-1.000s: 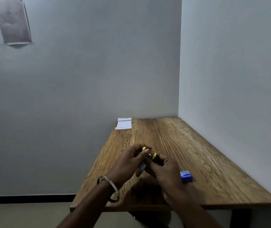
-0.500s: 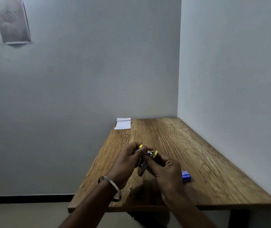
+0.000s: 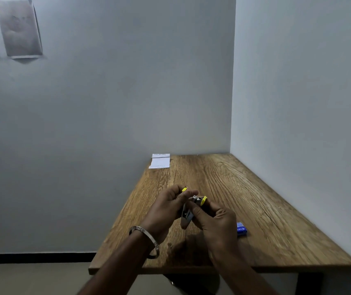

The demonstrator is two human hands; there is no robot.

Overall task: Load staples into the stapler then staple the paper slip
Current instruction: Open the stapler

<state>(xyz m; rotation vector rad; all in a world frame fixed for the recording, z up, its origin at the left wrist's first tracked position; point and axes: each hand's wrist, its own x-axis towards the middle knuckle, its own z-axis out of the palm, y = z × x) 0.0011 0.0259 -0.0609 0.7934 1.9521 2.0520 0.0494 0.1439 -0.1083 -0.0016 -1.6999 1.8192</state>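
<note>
A small silver stapler [image 3: 188, 211] with yellow parts is held above the middle of the wooden table [image 3: 266, 220]. My left hand [image 3: 166, 211] grips its left side, and a yellow tip shows above those fingers. My right hand [image 3: 215, 222] holds its right side by the other yellow end. The stapler looks hinged open, though my fingers hide most of it. A blue staple box [image 3: 241, 229] lies on the table just right of my right hand. The white paper slip [image 3: 159, 161] lies at the table's far left corner.
The table stands in a corner, with a grey wall behind it and a white wall along its right side. Two sheets of paper [image 3: 19, 28] hang on the back wall, upper left. A metal bangle [image 3: 147, 239] circles my left wrist.
Both hands have lifted the stapler slightly and shifted their hold. The yellow ends stand further apart than a second ago.
</note>
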